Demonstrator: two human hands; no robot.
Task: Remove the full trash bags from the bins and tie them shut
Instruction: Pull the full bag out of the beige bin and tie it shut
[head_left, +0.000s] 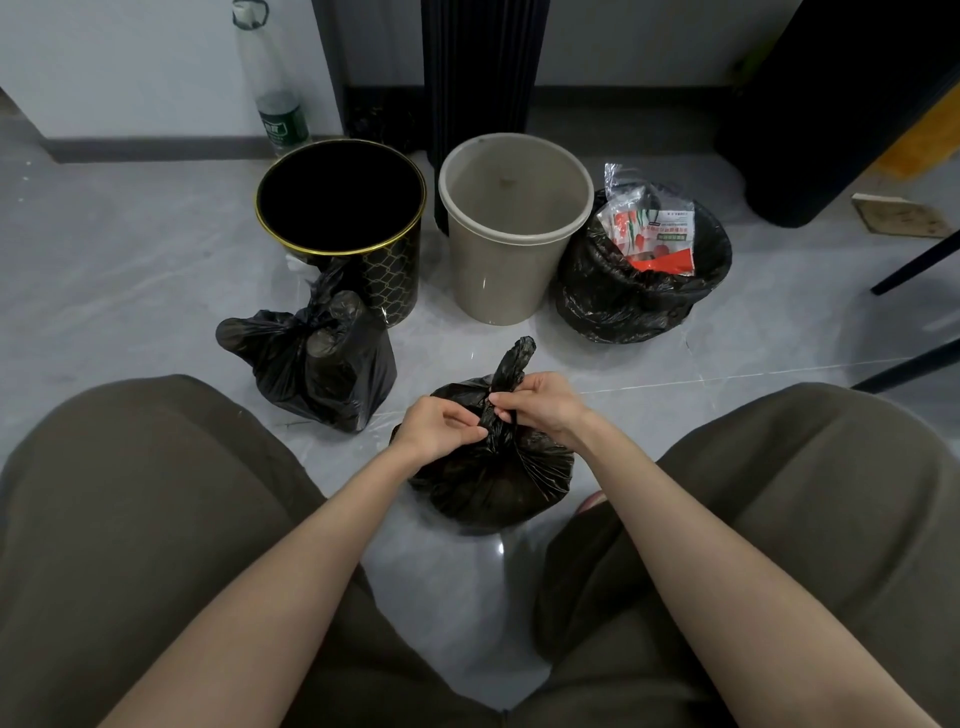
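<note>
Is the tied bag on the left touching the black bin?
Cannot tell. In the head view the tied bag's knot overlaps the front of the black bin, so neither contact nor a gap shows plainly.

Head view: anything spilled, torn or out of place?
No spill or tear visible. The one oddity is the third bin on the right: its black liner is still on and open, with red-and-white packaging poking above the rim. The black bin and beige bin stand bare and upright.
</note>
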